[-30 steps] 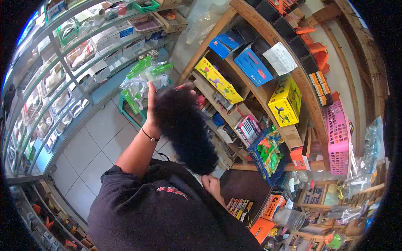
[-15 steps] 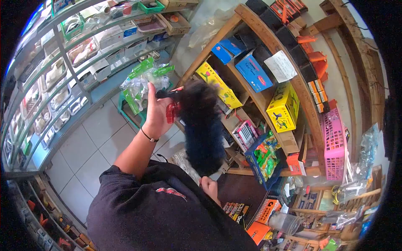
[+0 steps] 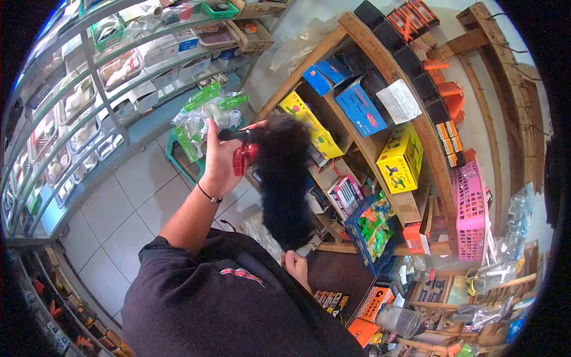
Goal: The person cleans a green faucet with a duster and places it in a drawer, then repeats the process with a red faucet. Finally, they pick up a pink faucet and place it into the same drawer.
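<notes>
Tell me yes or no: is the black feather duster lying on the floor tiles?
No, the left hand holds the black feather duster up in the air in front of the wooden shelf.

black duster (image 3: 284, 178) fluffy, matt, red glossy plastic clip; wood shelves (image 3: 380, 65) at 2 o'clock, glossy floor tiles (image 3: 119, 220) at 8.

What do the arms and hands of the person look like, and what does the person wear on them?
The left hand is bare, with a thin dark band around its wrist. The left forearm is uncovered up to a short black sleeve. The shirt is black with a small red and white marking. Of the right hand only a bare part shows; no glove or ring is visible.
</notes>
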A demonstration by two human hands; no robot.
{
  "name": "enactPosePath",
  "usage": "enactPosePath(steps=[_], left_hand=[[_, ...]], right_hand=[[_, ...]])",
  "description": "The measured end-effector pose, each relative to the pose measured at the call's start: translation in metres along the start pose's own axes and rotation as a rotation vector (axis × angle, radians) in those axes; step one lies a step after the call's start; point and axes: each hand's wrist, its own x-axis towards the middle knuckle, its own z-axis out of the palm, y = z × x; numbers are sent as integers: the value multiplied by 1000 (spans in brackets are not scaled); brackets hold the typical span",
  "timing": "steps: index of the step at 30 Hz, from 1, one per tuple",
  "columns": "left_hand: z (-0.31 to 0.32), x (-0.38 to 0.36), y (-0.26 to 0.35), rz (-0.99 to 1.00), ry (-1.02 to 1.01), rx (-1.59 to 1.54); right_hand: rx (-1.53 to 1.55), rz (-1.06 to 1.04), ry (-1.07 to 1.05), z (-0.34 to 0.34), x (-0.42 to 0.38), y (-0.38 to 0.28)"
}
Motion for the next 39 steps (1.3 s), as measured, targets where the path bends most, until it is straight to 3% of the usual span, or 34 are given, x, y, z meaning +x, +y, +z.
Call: enactPosePath(steps=[3,4,5,7,9,11,14,15,17,18,20,23,25,27,28,30,31,33,34,35,37,38,39], left_hand=[[12,-3,2,-17,102,-118],[-3,0,3,-39,-276,-132],[-3,-1,3,-38,-278,-135],[0,-1,1,-37,22,-53],[-17,2,-1,-13,-202,-54],[13,-1,0,29,118,-102],[-29,9,-2,34,-344,-60],[8,-9,4,9,-93,-24],[-11,-2,0,0,-148,-71],[-6,-3,1,12,-96,-10],[-9,-1,2,16,-139,-8],[-5,-4,2,36,-136,54],[-3,-6,1,-17,-39,-72],[-7,-3,1,15,-123,-10],[-8,-2,1,5,-154,-54],[-4,-2,1,-11,-186,-100],[2,-3,2,-23,-105,-116],[12,-6,4,-42,58,-149],[-17,-1,0,-9,-141,-75],[-10,-4,2,-6,-141,-74],[10,-10,5,-59,-68,-165],[-29,7,-1,20,-299,-94],[-32,8,-1,17,-322,-127]], right_hand=[[-47,28,-5,-2,0,5],[-172,-25,-13,-4,0,7],[-297,-76,-19,-6,-1,7],[-140,17,21,-2,1,0],[18,106,55,-2,1,0],[-120,-32,-33,-4,0,11],[-157,-76,-58,-7,-1,20],[-156,-76,-55,-5,-1,13],[122,142,5,-2,0,-7],[119,139,2,-4,0,0],[-318,-239,-71,-8,-1,20],[-122,-108,-46,-5,-1,8],[19,-14,-5,-3,-2,-7],[53,90,-36,-4,-2,-10],[54,89,-35,-5,-2,-6],[-289,-107,-93,-8,-3,0],[-289,-104,-91,-5,-4,-3],[111,108,8,2,-1,-9],[93,145,49,2,-3,-15],[93,143,47,0,-2,-13],[-221,-103,-51,-5,-3,-4],[-221,-102,-47,-5,-2,1],[-216,-89,-56,-5,-2,6]])
